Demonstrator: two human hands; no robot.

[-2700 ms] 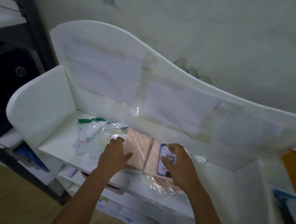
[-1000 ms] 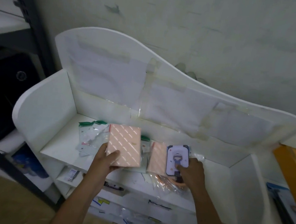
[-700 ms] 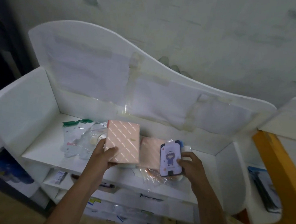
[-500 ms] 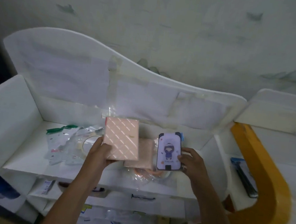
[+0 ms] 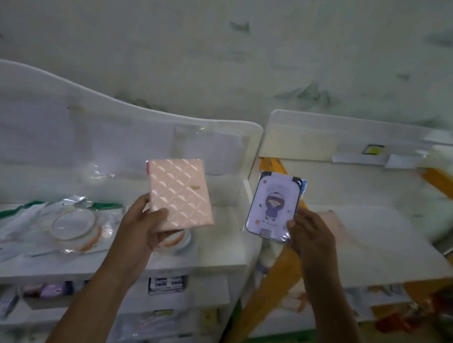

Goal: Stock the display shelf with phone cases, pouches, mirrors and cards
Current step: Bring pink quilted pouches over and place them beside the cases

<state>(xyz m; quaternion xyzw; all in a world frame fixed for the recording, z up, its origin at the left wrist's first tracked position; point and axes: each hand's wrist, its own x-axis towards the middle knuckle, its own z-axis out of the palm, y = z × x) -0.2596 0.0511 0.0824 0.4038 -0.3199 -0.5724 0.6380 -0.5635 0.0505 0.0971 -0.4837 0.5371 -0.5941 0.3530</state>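
Note:
My left hand (image 5: 142, 225) grips a pink quilted pouch (image 5: 180, 194) by its lower left corner, lifted above the top shelf of the white display shelf (image 5: 222, 259). My right hand (image 5: 311, 239) pinches the lower right edge of a purple cartoon phone case (image 5: 273, 206) in clear wrap, held upright over the gap between the two units. A round mirror (image 5: 73, 223) in plastic packaging lies on the left part of that top shelf. Another round packaged item (image 5: 177, 242) sits just under the pouch.
A second white shelf unit (image 5: 365, 240) with orange trim (image 5: 273, 281) stands to the right, its top surface bare. Green-topped plastic bags (image 5: 31, 206) lie at the left. Lower shelves (image 5: 167, 286) hold several small packaged goods. A pale wall rises behind.
Both hands lifted the pouch and the phone case off the top shelf and carried them right and up. The view swung right, bringing the second shelf unit into sight.

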